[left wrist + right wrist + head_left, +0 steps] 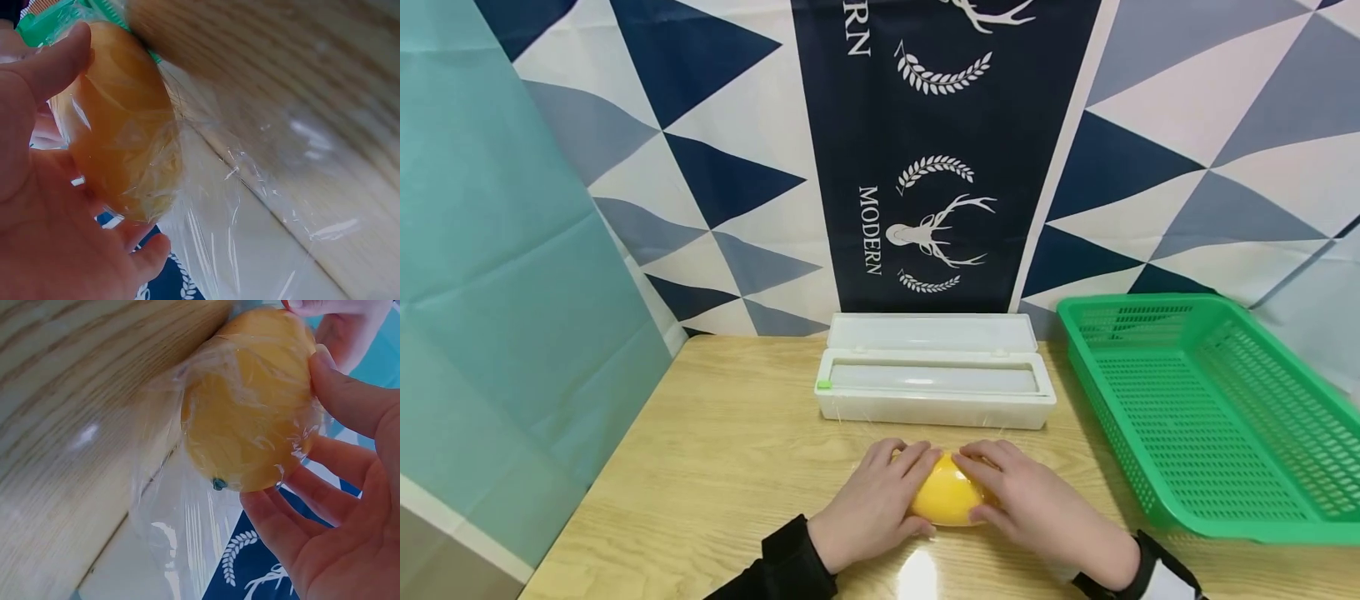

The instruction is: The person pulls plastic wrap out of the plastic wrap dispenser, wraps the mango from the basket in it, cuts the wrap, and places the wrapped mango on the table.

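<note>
A smooth, rounded yellow fruit [946, 495] rests on the table between the two hands, with clear cling film [206, 231] over it. A small green stem end shows on the fruit in the right wrist view. The left hand [883, 500] holds the fruit's left side, thumb near and fingers on the far side. From the opposite side, the right hand [1037, 508] grips it with thumb and fingertips through the film. Loose, wrinkled film [172, 531] spreads from the fruit over the table. Just beyond the hands sits a white cling film dispenser [934, 412], its lid raised.
On the right stands a green plastic basket [1180, 508] with slotted walls. The wooden table [730, 433] meets a patterned cloth backdrop [737, 167] behind the dispenser. A teal cloth [512, 292] hangs along the left side. A small green slider [824, 385] sits on the dispenser's left end.
</note>
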Tool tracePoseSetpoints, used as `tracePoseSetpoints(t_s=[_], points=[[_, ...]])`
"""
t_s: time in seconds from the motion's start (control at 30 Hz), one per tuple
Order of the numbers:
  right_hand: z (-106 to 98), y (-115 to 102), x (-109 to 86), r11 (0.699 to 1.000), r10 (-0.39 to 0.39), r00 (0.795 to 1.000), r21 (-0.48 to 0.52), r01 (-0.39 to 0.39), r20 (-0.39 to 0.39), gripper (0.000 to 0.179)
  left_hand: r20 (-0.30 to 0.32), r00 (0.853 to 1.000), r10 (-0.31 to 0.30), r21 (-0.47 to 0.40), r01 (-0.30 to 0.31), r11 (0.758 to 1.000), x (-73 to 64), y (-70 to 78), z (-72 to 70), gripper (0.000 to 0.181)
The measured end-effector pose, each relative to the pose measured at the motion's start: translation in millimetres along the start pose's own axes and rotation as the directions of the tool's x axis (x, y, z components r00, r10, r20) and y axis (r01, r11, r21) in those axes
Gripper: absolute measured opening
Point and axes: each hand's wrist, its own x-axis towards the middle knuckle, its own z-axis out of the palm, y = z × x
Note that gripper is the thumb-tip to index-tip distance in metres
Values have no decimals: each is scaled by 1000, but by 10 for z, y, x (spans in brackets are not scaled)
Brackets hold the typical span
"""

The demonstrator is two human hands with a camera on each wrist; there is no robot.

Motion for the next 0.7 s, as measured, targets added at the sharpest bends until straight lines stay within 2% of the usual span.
tracePoseSetpoints(t_s=[0.2, 0.37, 0.5, 0.6, 0.7], points=[[-18, 9, -4, 1000, 17, 999, 21, -17, 32, 58, -15, 1000, 5, 70, -4, 998, 26, 21, -13, 91], [-19, 10, 8, 999, 18, 999, 29, -19, 26, 59, -77, 996, 36, 81, -29, 996, 39, 54, -53, 97], [-8, 22, 13, 999, 13, 1000, 30, -14, 14, 59, -130, 988, 81, 86, -70, 994, 47, 74, -87, 83], [-6, 32, 14, 999, 15, 1000, 31, -16, 14, 59, -128, 987, 95, 101, -82, 992, 47, 73, -94, 72], [-10, 37, 13, 999, 36, 999, 38, -37, 34, 59, -109, 991, 76, 111, -64, 992, 45, 66, -87, 73]])
